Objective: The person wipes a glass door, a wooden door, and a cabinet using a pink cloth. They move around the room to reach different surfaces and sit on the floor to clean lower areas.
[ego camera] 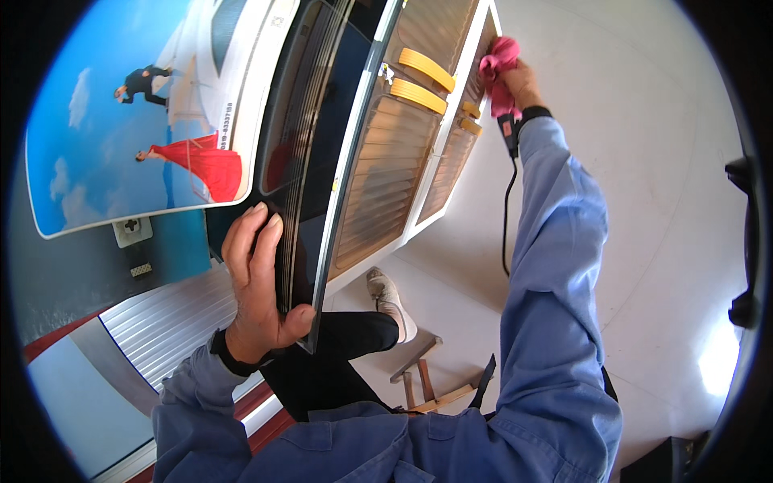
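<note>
My left hand point(256, 284) lies on the glossy black top point(326, 151) of a low cabinet, near its corner. The fingers are spread on the surface and the thumb rests by the front edge. A crumpled pink cloth point(500, 66) is in my right hand point(522, 84), at the far part of the cabinet's front. That front has a white frame point(432, 151) and translucent brown ribbed doors point(377, 181) with curved yellow handles point(420, 98). Below the cloth, a small black connector point(508, 133) with a cable point(507, 211) hangs along my right sleeve.
A printed poster point(96, 139) with two figures overhangs the cabinet's back. Behind are a wall socket point(131, 232) and a ribbed silvery panel point(175, 320). A small wooden stool point(426, 380) stands near my shoe point(389, 296) on the pale floor point(652, 211). Dark objects line the right edge.
</note>
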### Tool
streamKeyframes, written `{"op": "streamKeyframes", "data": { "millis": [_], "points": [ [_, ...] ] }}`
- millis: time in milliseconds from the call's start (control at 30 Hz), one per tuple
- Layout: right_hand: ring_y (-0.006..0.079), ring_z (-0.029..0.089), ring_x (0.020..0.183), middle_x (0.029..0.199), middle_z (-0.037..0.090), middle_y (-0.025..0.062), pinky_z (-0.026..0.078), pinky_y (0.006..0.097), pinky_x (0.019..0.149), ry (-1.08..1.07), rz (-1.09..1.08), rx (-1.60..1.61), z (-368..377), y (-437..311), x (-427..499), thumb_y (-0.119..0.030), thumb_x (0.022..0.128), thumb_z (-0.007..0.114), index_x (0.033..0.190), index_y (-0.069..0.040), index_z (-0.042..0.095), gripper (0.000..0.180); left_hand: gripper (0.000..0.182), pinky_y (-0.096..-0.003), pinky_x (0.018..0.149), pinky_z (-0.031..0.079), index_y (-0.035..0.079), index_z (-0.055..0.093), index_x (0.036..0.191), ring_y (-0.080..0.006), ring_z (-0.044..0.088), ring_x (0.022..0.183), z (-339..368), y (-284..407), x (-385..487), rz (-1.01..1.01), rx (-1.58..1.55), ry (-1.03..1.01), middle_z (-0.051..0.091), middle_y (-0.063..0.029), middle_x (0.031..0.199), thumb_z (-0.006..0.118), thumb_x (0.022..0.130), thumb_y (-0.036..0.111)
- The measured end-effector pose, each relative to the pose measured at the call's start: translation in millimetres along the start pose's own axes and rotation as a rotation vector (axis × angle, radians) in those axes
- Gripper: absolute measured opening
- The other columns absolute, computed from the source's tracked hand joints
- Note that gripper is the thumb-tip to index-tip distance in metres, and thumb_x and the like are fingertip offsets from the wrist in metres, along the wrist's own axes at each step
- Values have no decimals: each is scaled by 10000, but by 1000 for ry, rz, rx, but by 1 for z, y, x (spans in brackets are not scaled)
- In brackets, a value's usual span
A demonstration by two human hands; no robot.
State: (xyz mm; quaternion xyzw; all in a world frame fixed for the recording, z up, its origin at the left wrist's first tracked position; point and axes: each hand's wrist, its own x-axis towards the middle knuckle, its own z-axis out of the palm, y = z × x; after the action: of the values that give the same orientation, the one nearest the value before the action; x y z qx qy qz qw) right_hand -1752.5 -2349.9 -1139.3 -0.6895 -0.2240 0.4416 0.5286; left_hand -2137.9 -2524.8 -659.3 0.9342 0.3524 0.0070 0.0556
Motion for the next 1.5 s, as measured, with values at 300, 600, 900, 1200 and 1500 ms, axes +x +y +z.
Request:
{"op": "streamKeyframes", "data": {
  "millis": [300, 600, 900, 1200, 1500],
  "points": [
    [212, 680, 754, 900, 698, 72, 583, 348, 685, -331, 267, 104, -23, -27, -113, 88, 779, 600, 1067, -3, 699, 318, 829, -498, 1154, 249, -43, 410, 1469, -402, 356, 1380, -2, 7, 2, 4, -21, 45, 376, -238, 1497, 485, 947, 598],
    [195, 672, 848, 952, 707, 86, 549, 341, 737, 47, 105, 522, -2, -116, -75, 48, 777, 667, 1147, 37, 670, 370, 867, -510, 1149, 272, -55, 407, 1469, -411, 364, 1363, 2, 1, 1, 0, -16, 38, 366, -244, 1492, 476, 939, 627],
    [321, 696, 1016, 1076, 730, 140, 531, 388, 910, 259, -608, 90, 14, -183, -138, -97, 809, 695, 1191, -114, 679, 383, 866, -508, 1148, 271, -61, 404, 1471, -408, 364, 1363, 1, 4, 2, 1, -12, 37, 372, -246, 1487, 477, 939, 618],
    [388, 696, 992, 983, 724, 224, 524, 453, 853, 315, -257, -95, 9, -148, -73, -80, 785, 582, 1085, -120, 723, 334, 826, -501, 1147, 254, -31, 416, 1469, -400, 357, 1376, -1, 2, 1, 6, -44, 48, 373, -233, 1498, 486, 943, 602],
    [429, 647, 1019, 1235, 671, 149, 525, 492, 890, 268, -286, -377, 35, -136, -240, -39, 787, 599, 1097, -92, 675, 324, 813, -498, 1148, 248, -20, 411, 1485, -389, 363, 1378, -1, 6, 0, 27, -15, 85, 371, -219, 1514, 514, 913, 549]
  ]
}}
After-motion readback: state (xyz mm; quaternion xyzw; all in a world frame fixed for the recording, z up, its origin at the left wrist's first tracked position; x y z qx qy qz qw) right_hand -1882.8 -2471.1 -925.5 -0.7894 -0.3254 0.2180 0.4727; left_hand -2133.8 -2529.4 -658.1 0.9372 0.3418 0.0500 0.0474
